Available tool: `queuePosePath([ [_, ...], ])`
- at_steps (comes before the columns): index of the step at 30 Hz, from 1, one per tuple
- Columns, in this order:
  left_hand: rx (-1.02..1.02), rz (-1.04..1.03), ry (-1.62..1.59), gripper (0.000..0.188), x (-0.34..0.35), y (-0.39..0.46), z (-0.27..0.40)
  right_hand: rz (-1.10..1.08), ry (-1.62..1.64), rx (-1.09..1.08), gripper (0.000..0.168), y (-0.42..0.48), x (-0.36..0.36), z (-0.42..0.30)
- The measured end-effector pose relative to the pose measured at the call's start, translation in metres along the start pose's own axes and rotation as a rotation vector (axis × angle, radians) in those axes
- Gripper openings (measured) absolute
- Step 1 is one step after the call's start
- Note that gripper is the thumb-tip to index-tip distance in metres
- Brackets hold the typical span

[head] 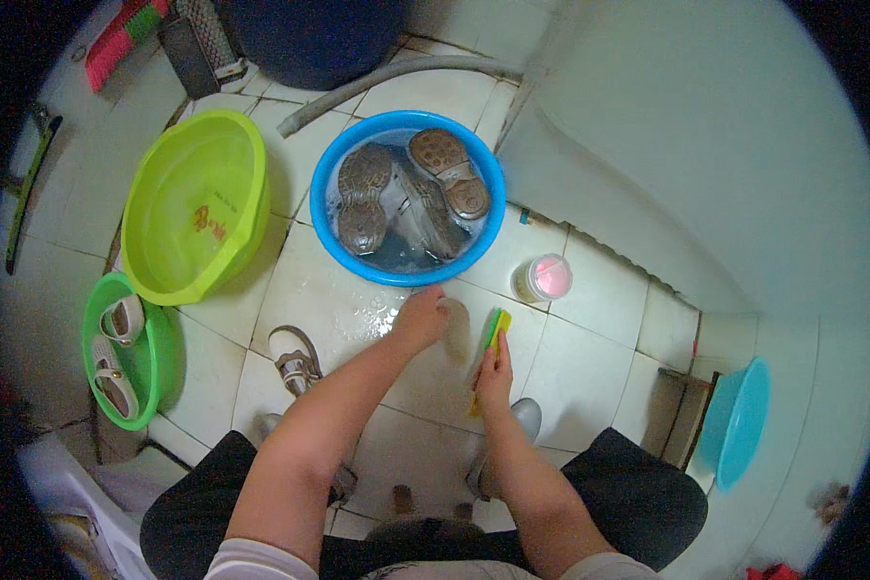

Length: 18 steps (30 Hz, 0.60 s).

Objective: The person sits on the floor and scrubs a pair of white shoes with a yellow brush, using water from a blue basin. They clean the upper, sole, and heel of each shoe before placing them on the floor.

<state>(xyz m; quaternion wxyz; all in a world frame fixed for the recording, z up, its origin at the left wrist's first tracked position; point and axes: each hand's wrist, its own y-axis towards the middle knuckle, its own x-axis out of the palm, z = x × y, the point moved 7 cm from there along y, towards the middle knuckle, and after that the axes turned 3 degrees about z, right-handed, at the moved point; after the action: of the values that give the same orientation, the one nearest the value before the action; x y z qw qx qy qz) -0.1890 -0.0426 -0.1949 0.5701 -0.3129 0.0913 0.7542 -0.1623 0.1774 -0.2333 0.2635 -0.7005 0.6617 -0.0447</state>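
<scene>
Just below the blue basin, my left hand [420, 316] grips the upper end of a beige shoe insole [457, 337], which hangs above the tiled floor or lies on it; I cannot tell which. My right hand [494, 375] is closed around a yellow scrubbing brush [504, 326] with green bristles. In the blue basin [320, 221] several shoes [363, 199] sit in sudsy water, some with brown soles turned up. A clear tub [542, 278] with something pink in its top stands to the right. A white and brown shoe [295, 357] rests left of my forearm.
At the left stand a yellow-green basin [257, 239] and a green basin [152, 377] with white shoes [114, 371] inside. A grey hose [399, 72] crosses the floor behind the blue basin. A turquoise basin [736, 428] leans at the right. Water wets the tiles [366, 319].
</scene>
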Motion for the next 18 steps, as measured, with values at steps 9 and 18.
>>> queuePosePath([
  [9, -0.693, 0.011, -0.655, 0.032, 0.056, -0.118, -0.087, -0.212, -0.224, -0.063, 0.049, -0.027, 0.04, 0.002],
  [18, -0.447, -0.088, -0.103, 0.028, 0.065, -0.155, -0.094, -0.372, -0.592, -0.254, 0.05, -0.068, 0.053, 0.008],
])
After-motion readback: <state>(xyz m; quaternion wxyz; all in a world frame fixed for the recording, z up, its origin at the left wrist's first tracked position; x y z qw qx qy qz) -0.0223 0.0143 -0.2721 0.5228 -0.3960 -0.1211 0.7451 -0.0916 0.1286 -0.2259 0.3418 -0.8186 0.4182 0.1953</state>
